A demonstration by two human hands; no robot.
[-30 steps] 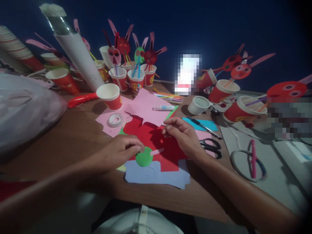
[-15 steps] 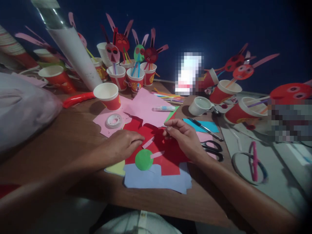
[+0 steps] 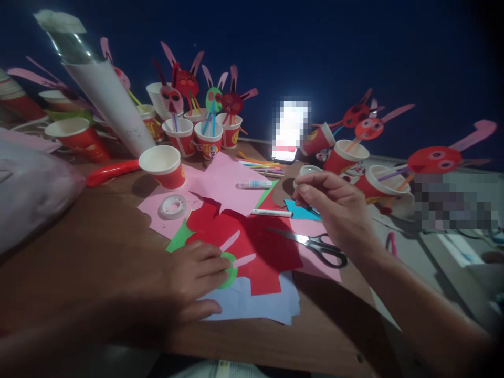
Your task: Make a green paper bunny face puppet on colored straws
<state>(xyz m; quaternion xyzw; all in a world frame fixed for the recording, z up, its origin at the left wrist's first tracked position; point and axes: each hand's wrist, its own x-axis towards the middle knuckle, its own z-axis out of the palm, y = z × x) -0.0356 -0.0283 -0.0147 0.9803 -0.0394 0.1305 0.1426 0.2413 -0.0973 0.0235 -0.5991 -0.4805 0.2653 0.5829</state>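
Note:
My left hand (image 3: pixel 200 273) lies with its fingers apart on a green paper circle (image 3: pixel 232 277) and covers part of it. Two narrow pink strips (image 3: pixel 244 260) are beside and on the circle, over red paper (image 3: pixel 264 273). My right hand (image 3: pixel 340 212) is raised at the right, thumb and fingers pinched together in front of the white cup (image 3: pixel 311 171); anything between the fingertips cannot be made out. Below it, black-handled scissors (image 3: pixel 315 243) rest near a white pen (image 3: pixel 272 213). Blue paper (image 3: pixel 297 211) is partly hidden by this hand.
A paper cup (image 3: pixel 162 164), a tape roll (image 3: pixel 172 206) and a glue tube (image 3: pixel 255 184) are on or by pink paper (image 3: pixel 224 178). Cups with rabbit-faced paper figures stand behind and right. A lit phone (image 3: pixel 289 128) stands at the back; a plastic bag (image 3: pixel 35 189) is left.
My left hand has moved down onto the green circle and its fingers have spread. My right hand has lifted away to the right, uncovering the white pen and scissors. The view has shifted.

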